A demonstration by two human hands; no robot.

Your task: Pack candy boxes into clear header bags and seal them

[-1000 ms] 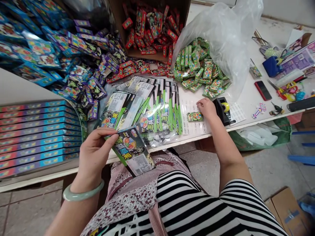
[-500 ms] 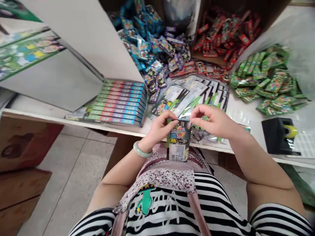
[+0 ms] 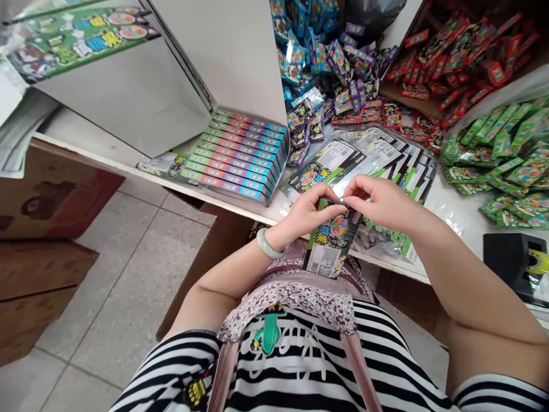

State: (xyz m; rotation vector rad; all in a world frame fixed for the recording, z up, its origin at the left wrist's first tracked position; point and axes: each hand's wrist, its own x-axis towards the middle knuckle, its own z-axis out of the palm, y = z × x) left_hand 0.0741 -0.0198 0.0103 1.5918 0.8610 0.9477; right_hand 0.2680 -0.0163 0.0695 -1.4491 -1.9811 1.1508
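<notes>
A black printed candy packet (image 3: 331, 240) with a green edge hangs upright in front of my apron. My left hand (image 3: 315, 212), with a pale bangle at the wrist, pinches its upper left edge. At the upper right corner, my right hand (image 3: 377, 203) has thumb and forefinger closed together; both hands are nearly touching along the top edge. Whether that edge is open or sealed I cannot make out. Just beyond my hands lie several similar flat packets (image 3: 323, 166) fanned out on the white table.
A stack of small multicoloured boxes (image 3: 244, 157) stands left on the table (image 3: 107, 154). Behind lie piles of blue packs (image 3: 295, 54), purple packs (image 3: 343, 63), red packs (image 3: 463, 63) and green packs (image 3: 510, 154). A black tape dispenser (image 3: 506, 260) sits far right. Cardboard boxes (image 3: 47, 269) stand on the floor.
The view has shifted left, so things appear further right. My hands have drawn closer together at the packet's top, and the packet is tilted a little more.
</notes>
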